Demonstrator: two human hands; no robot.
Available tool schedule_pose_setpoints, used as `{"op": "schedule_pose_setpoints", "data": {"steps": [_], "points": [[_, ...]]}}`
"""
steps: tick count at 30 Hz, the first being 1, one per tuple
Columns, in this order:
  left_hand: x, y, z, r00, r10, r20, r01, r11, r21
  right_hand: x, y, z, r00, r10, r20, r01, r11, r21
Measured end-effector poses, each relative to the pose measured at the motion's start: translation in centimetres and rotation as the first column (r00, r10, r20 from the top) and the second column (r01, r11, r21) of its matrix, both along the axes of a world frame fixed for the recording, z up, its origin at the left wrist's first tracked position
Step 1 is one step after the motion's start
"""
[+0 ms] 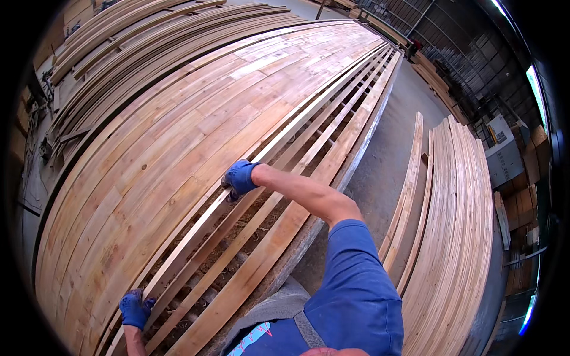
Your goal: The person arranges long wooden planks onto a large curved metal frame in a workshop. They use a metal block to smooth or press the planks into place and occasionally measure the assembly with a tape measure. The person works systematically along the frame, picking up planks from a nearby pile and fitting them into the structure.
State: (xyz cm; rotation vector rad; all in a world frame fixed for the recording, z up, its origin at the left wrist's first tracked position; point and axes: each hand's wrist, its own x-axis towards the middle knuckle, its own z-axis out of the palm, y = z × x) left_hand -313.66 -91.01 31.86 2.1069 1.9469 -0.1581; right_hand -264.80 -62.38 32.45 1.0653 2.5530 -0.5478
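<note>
A wide deck of boards fills the left. A board stack lies right. Both gloved hands, right farther, left near, grip one pale plank at the deck's right edge.

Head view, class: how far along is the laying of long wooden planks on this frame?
Done: the tightly packed deck of pale wooden planks. In hand: the blue-gloved left hand and right hand grip one long pale plank at the deck's edge. Left: the spaced slats with open gaps toward the frame's edge.
</note>
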Motion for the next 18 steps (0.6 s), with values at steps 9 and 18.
{"op": "schedule_pose_setpoints", "data": {"steps": [9,18], "points": [[4.1,-2.3,-3.3,0.996,0.036,-0.086,-0.017,0.978,0.208,2.1,-3.6,-2.0,0.995,-0.096,0.035,0.079,0.936,0.344],[10.0,2.7,-4.5,1.0,0.002,-0.002,-0.001,0.959,0.283,0.9,-14.1,0.6,0.954,0.067,-0.291,0.018,0.96,0.279]]}}
